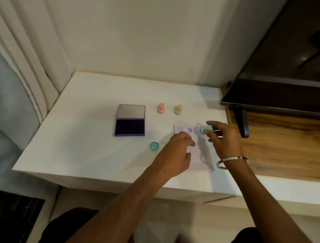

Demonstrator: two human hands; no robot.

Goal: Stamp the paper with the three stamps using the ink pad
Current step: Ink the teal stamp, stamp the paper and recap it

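Note:
A white paper (200, 155) lies on the white table (87, 154), with a smiley print (179, 129) and a purple blot (189, 130) near its far edge. My left hand (175, 153) rests on the paper with its fingers pressed down. My right hand (222, 139) holds a teal stamp (205, 129) tilted on its side, just above the paper's far right corner. The purple ink pad (130, 127) lies open to the left. A pink stamp (161, 108) and a beige stamp (178, 109) stand upright behind the paper. A teal cap (154, 146) lies left of my left hand.
A dark screen (286, 60) on a black stand (244, 122) rises over a wooden surface (287, 148) at the right. A wall runs behind the table and a curtain (20, 56) hangs at the left. The table's front edge is near my forearms.

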